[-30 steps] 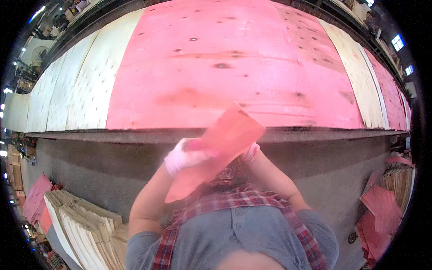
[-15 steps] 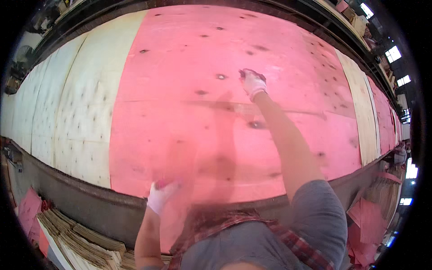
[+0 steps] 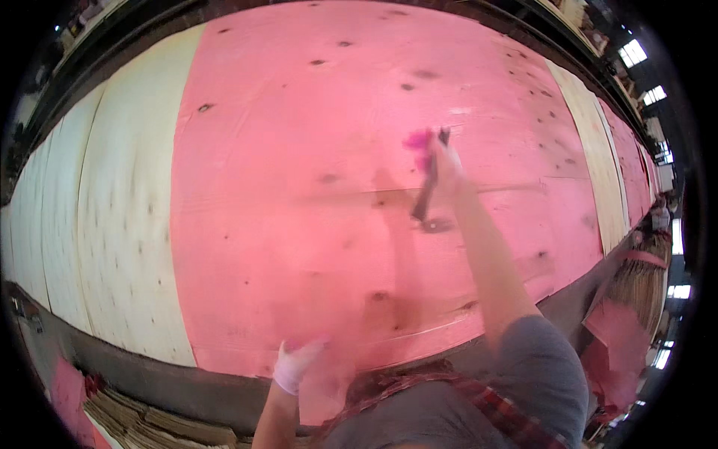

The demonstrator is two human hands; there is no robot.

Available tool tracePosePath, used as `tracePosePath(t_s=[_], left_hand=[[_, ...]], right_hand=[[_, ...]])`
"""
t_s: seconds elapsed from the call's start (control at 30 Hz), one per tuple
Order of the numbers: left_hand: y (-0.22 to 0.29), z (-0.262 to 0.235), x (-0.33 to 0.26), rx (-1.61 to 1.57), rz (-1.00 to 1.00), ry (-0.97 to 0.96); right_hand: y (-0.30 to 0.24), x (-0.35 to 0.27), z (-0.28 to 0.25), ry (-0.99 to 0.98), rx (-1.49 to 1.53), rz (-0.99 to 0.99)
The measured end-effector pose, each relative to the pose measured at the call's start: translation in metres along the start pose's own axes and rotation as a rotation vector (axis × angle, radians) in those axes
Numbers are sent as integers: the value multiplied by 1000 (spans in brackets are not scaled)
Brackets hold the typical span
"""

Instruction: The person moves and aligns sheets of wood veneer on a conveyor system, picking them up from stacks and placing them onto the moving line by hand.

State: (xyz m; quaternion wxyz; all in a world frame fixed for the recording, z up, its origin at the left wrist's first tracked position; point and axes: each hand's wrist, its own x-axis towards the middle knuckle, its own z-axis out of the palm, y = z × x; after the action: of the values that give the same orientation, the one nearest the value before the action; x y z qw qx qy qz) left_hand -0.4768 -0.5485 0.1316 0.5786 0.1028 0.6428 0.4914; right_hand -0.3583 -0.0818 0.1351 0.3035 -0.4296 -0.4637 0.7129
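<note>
head view: hands (image 3: 447,169) wide apart, right arm (image 3: 490,258) stretched far forward.

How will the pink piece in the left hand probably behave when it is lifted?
The pink piece is probably light, as only the left hand grips it. It seems rather stiff: the part extending beyond the large pink sheet shows no clear bend.

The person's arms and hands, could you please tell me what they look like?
The left hand and right hand wear white-and-pink gloves. The right arm has a short grey sleeve; the left arm's upper part is out of view.
</note>
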Motion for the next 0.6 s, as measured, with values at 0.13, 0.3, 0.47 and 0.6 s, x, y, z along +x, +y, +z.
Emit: tracePosePath(t_s=[0.13,0.3,0.47,0.6], left_hand=[[-7,57,18,63,68,-176],[-5,176,24,279,-37,-279],[-13,338,-23,419,140,-512],[-55,476,-53,394,91,-495]], right_hand=[[-29,-153,-53,-170,-215,171],[-34,-297,-127,-248,-148,176],[-47,-375,-261,-45,-150,131],[-69,-443,-409,49,-189,-55]])
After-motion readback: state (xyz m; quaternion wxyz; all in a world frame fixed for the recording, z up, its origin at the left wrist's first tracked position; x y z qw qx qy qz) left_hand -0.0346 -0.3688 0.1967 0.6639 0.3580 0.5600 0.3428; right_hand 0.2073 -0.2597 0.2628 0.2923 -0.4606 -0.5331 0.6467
